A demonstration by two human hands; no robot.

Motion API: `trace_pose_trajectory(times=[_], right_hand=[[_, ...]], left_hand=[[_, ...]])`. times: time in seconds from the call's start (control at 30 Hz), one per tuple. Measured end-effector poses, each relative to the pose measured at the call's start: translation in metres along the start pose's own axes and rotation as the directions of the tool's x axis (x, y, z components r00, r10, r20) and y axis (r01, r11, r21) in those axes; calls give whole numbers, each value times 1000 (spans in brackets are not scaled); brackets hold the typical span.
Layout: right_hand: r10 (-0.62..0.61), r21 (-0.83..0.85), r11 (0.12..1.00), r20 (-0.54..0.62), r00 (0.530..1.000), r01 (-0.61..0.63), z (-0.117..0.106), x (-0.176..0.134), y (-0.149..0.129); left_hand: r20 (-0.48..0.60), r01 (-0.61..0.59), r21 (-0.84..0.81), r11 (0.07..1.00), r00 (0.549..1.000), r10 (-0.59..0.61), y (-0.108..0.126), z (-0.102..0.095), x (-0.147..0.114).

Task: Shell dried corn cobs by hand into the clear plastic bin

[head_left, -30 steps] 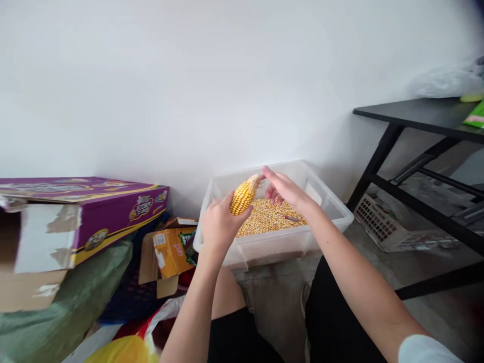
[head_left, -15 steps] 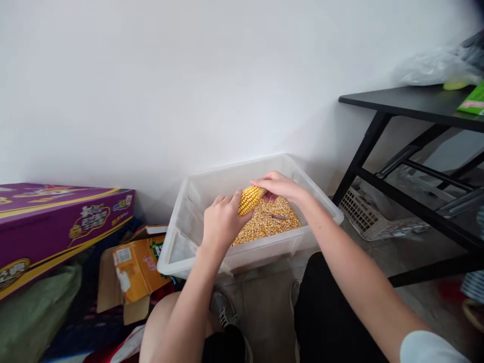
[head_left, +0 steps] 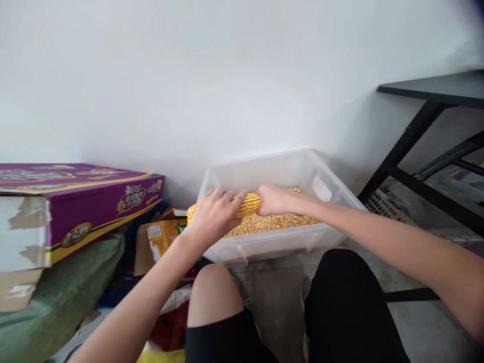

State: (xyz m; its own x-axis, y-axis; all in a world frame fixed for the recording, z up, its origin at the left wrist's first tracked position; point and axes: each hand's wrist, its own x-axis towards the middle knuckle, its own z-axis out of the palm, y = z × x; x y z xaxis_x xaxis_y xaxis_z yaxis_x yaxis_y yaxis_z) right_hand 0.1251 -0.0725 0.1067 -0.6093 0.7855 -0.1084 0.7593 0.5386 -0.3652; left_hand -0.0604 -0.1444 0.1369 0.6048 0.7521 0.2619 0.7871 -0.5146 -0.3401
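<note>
A yellow ear of corn (head_left: 249, 205), its rows of kernels showing, lies nearly level above a translucent plastic bin (head_left: 260, 247). My left hand (head_left: 215, 213) is wrapped over its left and middle part, with the left tip sticking out past the palm. At the right end, my right hand (head_left: 273, 199) is closed in a fist against the ear; its fingertips are hidden. Loose corn kernels (head_left: 272, 223) cover the bottom of the bin below both hands.
To the left lie a purple carton (head_left: 109, 201), an opened orange box (head_left: 162, 239) and a green sack (head_left: 83, 282). A black table (head_left: 434, 85) with slanted legs stands at the right, with a white plastic basket (head_left: 385, 204) beneath. The white wall is behind the bin.
The view has swung left. The ear has turned from slanted to nearly level, and my left hand now covers more of it. My right hand has closed from loosely bent fingers into a fist.
</note>
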Motion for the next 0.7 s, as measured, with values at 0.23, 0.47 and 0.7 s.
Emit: trace_pose_trajectory(times=[0.23,0.47,0.7], right_hand=[[-339,-341,907,-240,910,247,28,9,-85],[-654,-397,717,-99,750,573,94,29,-162],[-696,-218,703,-16,718,677,158,31,-218]], left_hand=[[272,346,-295,890,924,-269,-35,-34,-79],[759,777,-591,217,626,-176,-48,-29,-184],[908,878,-419,-231,406,-104,-31,-30,-266]])
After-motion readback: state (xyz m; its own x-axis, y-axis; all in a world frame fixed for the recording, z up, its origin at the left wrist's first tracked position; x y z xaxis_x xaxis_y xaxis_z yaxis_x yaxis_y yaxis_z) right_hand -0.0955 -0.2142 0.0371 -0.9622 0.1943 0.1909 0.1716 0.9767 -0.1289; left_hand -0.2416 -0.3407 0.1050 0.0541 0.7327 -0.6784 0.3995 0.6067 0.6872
